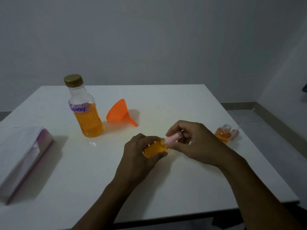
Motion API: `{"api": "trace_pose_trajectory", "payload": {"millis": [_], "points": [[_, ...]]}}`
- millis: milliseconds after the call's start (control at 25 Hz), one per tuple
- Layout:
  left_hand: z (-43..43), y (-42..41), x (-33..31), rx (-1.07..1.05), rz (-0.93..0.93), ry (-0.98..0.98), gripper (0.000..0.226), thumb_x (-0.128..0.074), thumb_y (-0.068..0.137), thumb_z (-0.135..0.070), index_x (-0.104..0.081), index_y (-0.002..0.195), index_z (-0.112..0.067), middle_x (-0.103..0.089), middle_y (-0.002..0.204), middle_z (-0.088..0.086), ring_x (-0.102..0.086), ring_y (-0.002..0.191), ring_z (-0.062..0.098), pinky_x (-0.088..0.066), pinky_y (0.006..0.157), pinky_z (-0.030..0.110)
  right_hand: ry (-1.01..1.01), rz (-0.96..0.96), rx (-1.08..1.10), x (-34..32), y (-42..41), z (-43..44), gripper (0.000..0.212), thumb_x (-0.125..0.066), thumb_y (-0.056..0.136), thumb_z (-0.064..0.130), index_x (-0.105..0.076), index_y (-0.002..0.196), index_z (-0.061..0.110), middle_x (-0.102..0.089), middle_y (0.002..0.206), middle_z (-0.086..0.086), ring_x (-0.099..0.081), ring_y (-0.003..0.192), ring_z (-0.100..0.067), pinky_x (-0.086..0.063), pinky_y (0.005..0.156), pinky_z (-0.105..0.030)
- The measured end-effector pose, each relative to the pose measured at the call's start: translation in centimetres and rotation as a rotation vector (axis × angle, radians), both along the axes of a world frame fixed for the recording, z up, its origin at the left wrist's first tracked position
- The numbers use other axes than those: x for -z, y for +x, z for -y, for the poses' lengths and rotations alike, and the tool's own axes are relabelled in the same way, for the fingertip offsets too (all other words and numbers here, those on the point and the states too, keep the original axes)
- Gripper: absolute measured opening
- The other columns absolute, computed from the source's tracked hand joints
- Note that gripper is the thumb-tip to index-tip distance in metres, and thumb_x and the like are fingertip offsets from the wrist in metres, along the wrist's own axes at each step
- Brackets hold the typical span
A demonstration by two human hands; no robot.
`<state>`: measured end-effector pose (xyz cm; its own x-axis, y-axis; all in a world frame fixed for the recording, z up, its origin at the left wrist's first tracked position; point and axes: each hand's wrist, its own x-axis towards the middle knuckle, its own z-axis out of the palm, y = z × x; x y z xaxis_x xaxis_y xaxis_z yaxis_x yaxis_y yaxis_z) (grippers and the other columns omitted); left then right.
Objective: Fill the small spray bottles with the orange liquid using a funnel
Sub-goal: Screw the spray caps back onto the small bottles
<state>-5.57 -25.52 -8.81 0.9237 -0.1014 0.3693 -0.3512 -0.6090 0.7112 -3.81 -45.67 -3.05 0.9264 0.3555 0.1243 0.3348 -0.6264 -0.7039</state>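
My left hand (137, 151) grips a small spray bottle (154, 149) full of orange liquid, tilted with its neck to the right. My right hand (191, 140) pinches the pink spray cap (172, 140) at that neck. A second small bottle (223, 133), uncapped and partly filled with orange liquid, stands at the right with its pink spray top (235, 133) lying beside it. The large bottle (84, 110) labelled "Spray", with a gold cap on, holds orange liquid and stands at the back left. An orange funnel (121, 113) lies on its side beside it.
Everything rests on a white table (99, 171). A tissue box (23, 161) with a purple edge lies at the left. The table's right edge is close to the second small bottle. A grey wall stands behind the table.
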Motion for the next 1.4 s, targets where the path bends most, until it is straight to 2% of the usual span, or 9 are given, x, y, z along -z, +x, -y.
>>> {"api": "trace_pose_trajectory", "payload": {"millis": [120,280,360,560,680,880,1000,1120,1400], "points": [[0.0,-0.2,0.0,0.006,-0.015,-0.02,0.05,-0.067,0.068,-0.062,-0.067,0.11,-0.034,-0.065,0.101,-0.014,-0.058,0.089,0.006,-0.056,0.075,0.031,-0.099,0.033,0.128,0.1,0.2,-0.3,0.039,-0.065,0.078,0.063,-0.065,0.081,0.024,-0.064,0.074,0.009,-0.059,0.066,-0.007,-0.044,0.061,-0.017],[0.0,-0.1,0.0,0.005,-0.019,-0.003,0.049,-0.068,0.069,-0.062,-0.067,0.11,-0.036,-0.064,0.099,-0.015,-0.057,0.088,0.004,-0.055,0.074,0.029,0.004,0.039,-0.004,-0.4,0.0,0.4,0.034,-0.079,0.08,0.044,-0.066,0.109,0.03,-0.068,0.096,0.015,-0.064,0.077,-0.004,-0.051,0.061,-0.017],[-0.1,-0.1,-0.1,0.007,-0.006,0.008,0.043,-0.074,0.07,-0.056,-0.066,0.109,-0.038,-0.065,0.1,-0.016,-0.056,0.089,-0.001,-0.052,0.075,0.02,-0.016,0.074,0.002,-0.1,-0.1,0.2,0.023,-0.077,0.083,0.038,-0.071,0.102,0.025,-0.07,0.091,0.012,-0.064,0.079,-0.005,-0.053,0.064,-0.019],[0.0,-0.5,-0.7,0.024,-0.013,-0.036,0.042,-0.075,0.071,-0.051,-0.066,0.11,-0.038,-0.061,0.101,-0.029,-0.053,0.091,-0.019,-0.037,0.076,-0.001,-0.124,0.094,0.125,0.2,0.2,-0.3,0.048,-0.059,0.082,0.066,-0.069,0.082,0.019,-0.062,0.067,0.01,-0.058,0.06,-0.007,-0.042,0.055,-0.015],[0.1,-0.5,-0.9,0.034,-0.04,-0.034,0.045,-0.075,0.072,-0.049,-0.067,0.114,-0.035,-0.061,0.103,-0.027,-0.055,0.088,-0.012,-0.038,0.075,-0.001,-0.067,0.114,-0.014,0.1,-0.1,0.2,0.031,-0.08,0.08,0.041,-0.071,0.105,0.025,-0.068,0.088,0.018,-0.064,0.073,-0.007,-0.051,0.059,-0.016],[0.3,-0.6,-0.8,0.029,-0.006,-0.041,0.039,-0.079,0.07,-0.043,-0.071,0.106,-0.03,-0.062,0.094,-0.025,-0.054,0.082,-0.019,-0.034,0.074,-0.006,-0.087,0.103,0.046,1.0,0.0,-0.6,0.015,-0.075,0.087,0.027,-0.074,0.099,0.018,-0.07,0.085,0.014,-0.065,0.083,-0.004,-0.055,0.066,-0.018],[0.4,-0.6,-0.1,0.013,0.071,-0.006,0.037,-0.078,0.073,-0.041,-0.071,0.105,-0.026,-0.072,0.096,-0.015,-0.062,0.082,-0.008,-0.042,0.074,0.001,-0.126,0.104,0.095,1.3,-0.1,-1.2,0.018,-0.071,0.09,0.032,-0.073,0.098,0.016,-0.071,0.085,0.008,-0.065,0.076,-0.008,-0.057,0.067,-0.023],[0.6,-0.6,0.5,-0.026,0.132,0.076,0.042,-0.073,0.075,-0.04,-0.068,0.113,-0.024,-0.075,0.103,-0.001,-0.07,0.086,0.019,-0.053,0.078,0.028,-0.13,0.145,0.151,1.4,-0.4,-1.9,0.02,-0.07,0.091,0.036,-0.073,0.096,0.016,-0.072,0.085,0.005,-0.064,0.075,-0.007,-0.056,0.066,-0.024],[1.5,-0.5,-0.1,-0.004,-0.021,-0.09,0.047,-0.068,0.077,-0.052,-0.056,0.115,-0.026,-0.067,0.105,-0.012,-0.064,0.09,0.005,-0.049,0.075,0.011,0.321,-0.101,0.142,-0.2,-0.9,-1.1,0.039,-0.079,0.08,0.037,-0.069,0.114,0.02,-0.075,0.086,0.0,-0.074,0.073,-0.016,-0.062,0.071,-0.029]]}}
